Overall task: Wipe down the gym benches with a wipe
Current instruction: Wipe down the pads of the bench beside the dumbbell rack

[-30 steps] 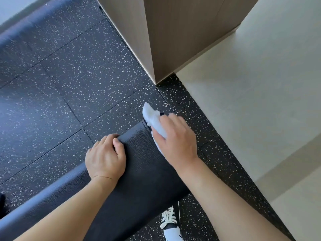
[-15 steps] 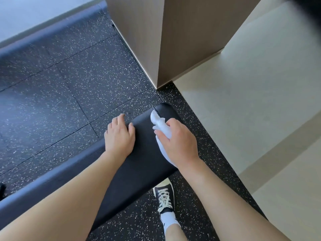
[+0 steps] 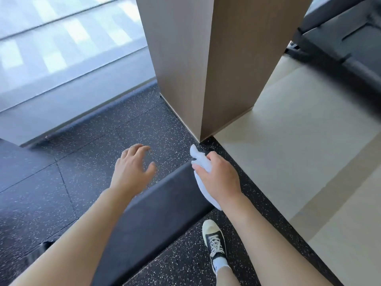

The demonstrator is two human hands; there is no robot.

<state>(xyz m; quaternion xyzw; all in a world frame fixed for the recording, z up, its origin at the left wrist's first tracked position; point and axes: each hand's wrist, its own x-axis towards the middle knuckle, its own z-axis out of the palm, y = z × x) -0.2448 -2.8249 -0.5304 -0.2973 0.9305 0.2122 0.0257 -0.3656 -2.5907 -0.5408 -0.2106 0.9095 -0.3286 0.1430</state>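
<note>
Your right hand (image 3: pixel 218 176) clutches the wipe (image 3: pixel 203 172) at the bench pad's (image 3: pixel 156 205) far end; the pad runs back toward you, your left hand (image 3: pixel 132 170) spread-fingered beside it.

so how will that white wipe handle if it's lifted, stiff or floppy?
Probably floppy: the wipe bunches and bulges out of the right hand, its loose end hanging past the bench edge. Likely light; a loose grip holds it. It may drag rather than slide on the padding.
</note>
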